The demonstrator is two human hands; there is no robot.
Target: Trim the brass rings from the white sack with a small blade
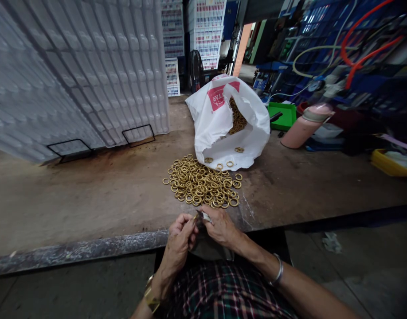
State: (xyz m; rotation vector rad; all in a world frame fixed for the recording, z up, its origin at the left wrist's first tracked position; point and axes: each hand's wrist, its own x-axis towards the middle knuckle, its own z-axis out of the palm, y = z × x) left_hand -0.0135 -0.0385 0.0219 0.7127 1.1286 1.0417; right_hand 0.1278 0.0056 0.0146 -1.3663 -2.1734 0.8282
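Observation:
A heap of brass rings (pixel 202 182) lies on the worn workbench (pixel 90 199) in front of me. Behind it a white plastic bag (pixel 223 119) lies open on its side with more rings spilling out. My left hand (pixel 180 241) and my right hand (pixel 220 226) meet at the bench's near edge, both with fingers pinched together. Between them is a small metal piece (pixel 203 216); the right hand grips it. The left fingertips pinch something small and brassy against it, too small to name.
Stacks of white moulded trays (pixel 73 71) lean at the back left. A pink bottle (pixel 305 126) lies on its side at the right, near a green tray (pixel 283 115) and a yellow tray (pixel 389 164). Hoses and blue crates fill the right background.

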